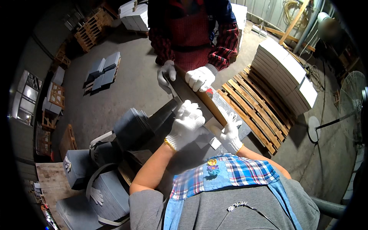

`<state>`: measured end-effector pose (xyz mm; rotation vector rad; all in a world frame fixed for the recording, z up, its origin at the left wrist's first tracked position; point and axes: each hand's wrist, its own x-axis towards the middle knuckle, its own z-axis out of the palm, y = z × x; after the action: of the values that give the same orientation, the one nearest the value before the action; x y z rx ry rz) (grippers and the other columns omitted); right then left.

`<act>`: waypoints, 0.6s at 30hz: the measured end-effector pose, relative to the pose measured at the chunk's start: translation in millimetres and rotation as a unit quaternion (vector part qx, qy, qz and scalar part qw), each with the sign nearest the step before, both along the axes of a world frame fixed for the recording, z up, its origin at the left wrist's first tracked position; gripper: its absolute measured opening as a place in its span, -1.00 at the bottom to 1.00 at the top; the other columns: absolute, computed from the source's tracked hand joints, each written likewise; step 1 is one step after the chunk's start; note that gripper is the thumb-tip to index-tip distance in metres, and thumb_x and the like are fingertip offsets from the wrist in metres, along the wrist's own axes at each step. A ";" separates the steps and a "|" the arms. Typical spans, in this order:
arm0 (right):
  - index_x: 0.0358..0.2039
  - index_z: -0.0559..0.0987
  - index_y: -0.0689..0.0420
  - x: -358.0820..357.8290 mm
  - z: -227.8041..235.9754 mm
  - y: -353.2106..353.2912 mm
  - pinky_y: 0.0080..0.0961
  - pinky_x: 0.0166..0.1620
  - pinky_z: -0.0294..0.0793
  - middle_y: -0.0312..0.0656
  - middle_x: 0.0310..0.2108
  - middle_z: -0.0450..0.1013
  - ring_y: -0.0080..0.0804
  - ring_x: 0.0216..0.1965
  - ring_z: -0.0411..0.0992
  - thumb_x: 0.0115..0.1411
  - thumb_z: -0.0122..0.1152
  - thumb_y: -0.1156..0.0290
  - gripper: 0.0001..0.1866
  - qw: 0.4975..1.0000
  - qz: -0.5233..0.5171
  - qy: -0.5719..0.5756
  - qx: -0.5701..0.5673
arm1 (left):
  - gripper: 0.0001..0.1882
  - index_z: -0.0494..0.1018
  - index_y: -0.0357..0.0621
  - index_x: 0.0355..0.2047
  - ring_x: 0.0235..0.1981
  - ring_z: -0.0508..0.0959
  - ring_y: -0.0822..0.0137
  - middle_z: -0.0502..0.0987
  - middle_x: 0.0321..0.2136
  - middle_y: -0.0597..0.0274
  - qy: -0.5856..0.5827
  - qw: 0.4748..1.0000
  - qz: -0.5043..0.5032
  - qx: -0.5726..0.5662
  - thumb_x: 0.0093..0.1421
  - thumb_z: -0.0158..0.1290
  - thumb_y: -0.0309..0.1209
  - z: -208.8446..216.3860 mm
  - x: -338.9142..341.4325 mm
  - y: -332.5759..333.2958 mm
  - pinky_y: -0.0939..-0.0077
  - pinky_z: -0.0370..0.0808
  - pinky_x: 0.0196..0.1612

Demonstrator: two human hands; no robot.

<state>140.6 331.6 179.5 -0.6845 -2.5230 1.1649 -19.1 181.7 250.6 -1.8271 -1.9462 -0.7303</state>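
A long board (205,105), dark grey with a brown upright side, lies across a work surface between me and a person opposite. My left hand (186,124), in a white knit glove, has its fingers curled at the board's left edge; its fingertips are partly hidden. At the near end of the brown side is my right hand (230,135), also gloved, with thumb and fingers around it. A small white piece (215,143) sits below, between my hands. The other person's grey-gloved hand (167,73) and white-gloved hand (201,78) hold the far end.
Stacked dark grey sheets (132,128) stand to my left, with strapped grey stacks (111,193) and a loose glove (97,196) nearer. On the right are a wooden pallet (255,111), piled white boxes (285,76) and a standing fan (350,99). Another low pallet stack (102,73) lies far left.
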 end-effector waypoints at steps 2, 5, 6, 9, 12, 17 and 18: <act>0.40 0.19 0.10 3.6 9.3 0.4 -0.02 0.45 -0.47 0.05 0.34 0.26 -0.13 0.43 0.05 0.18 0.36 0.40 -0.18 0.999 0.022 0.023 0.002 | -0.55 0.49 -0.01 -0.43 0.11 0.41 -0.01 0.48 -0.16 0.20 0.005 0.999 0.029 0.013 -0.30 0.42 -0.15 -1.4 5.6 -1.2 -0.12 0.25 0.30; 0.41 0.16 0.17 9.1 8.2 9.6 -0.04 0.46 -0.45 0.04 0.37 0.20 -0.13 0.47 -0.01 0.22 0.31 0.51 -0.20 0.994 0.062 0.063 -0.056 | -0.59 0.48 0.00 -0.36 0.14 0.38 -0.08 0.45 -0.04 0.14 -0.007 0.998 0.042 0.036 -0.18 0.38 -0.16 -5.2 8.6 1.7 -0.19 0.23 0.31; 0.42 0.16 0.15 9.1 11.0 11.6 -0.02 0.45 -0.44 0.02 0.39 0.18 -0.13 0.47 -0.02 0.23 0.29 0.52 -0.22 0.994 0.072 0.067 -0.056 | -0.61 0.47 0.00 -0.35 0.13 0.40 -0.08 0.46 -0.04 0.12 -0.013 0.998 0.039 0.049 -0.15 0.37 -0.22 -2.7 9.8 3.0 -0.18 0.27 0.29; 0.44 0.15 0.03 11.2 35.1 10.4 0.09 0.42 -0.44 -0.10 0.43 0.13 -0.14 0.48 -0.02 0.26 0.18 0.59 -0.24 0.997 0.053 -0.059 -0.011 | -0.68 0.47 0.00 -0.30 0.13 0.40 -0.09 0.46 0.00 0.06 -0.021 0.997 0.029 0.064 -0.05 0.33 -0.32 -3.3 7.5 2.6 -0.18 0.29 0.27; 0.44 0.18 0.02 13.2 28.9 12.0 0.08 0.42 -0.43 -0.12 0.43 0.15 -0.17 0.48 -0.01 0.25 0.13 0.64 -0.25 0.997 0.065 -0.040 -0.004 | -0.70 0.48 -0.01 -0.28 0.15 0.39 -0.10 0.46 0.03 0.04 -0.022 0.997 0.031 0.060 -0.03 0.31 -0.35 -3.8 8.0 0.0 -0.18 0.28 0.28; 0.36 0.30 0.14 11.4 14.0 11.4 -0.15 0.44 -0.16 -0.02 0.33 0.29 -0.15 0.39 0.18 0.16 0.02 0.76 -0.29 0.996 0.079 0.051 0.015 | -0.67 0.49 -0.02 -0.24 0.17 0.38 -0.14 0.44 0.06 0.00 -0.030 0.996 0.042 0.067 -0.02 0.31 -0.32 -7.8 11.7 -1.9 -0.19 0.26 0.30; 0.34 0.32 0.16 10.5 7.0 14.5 -0.14 0.43 -0.08 -0.01 0.31 0.31 -0.15 0.37 0.21 0.15 0.02 0.76 -0.30 0.994 0.089 0.061 0.027 | -0.63 0.49 -0.02 -0.23 0.16 0.38 -0.15 0.44 0.07 -0.01 -0.031 0.997 0.042 0.064 -0.05 0.34 -0.28 -7.5 11.3 -2.7 -0.20 0.25 0.29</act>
<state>151.1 346.1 186.5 -0.3691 -2.5434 1.1534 -7.8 179.0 243.1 -1.6554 -1.9537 -0.8738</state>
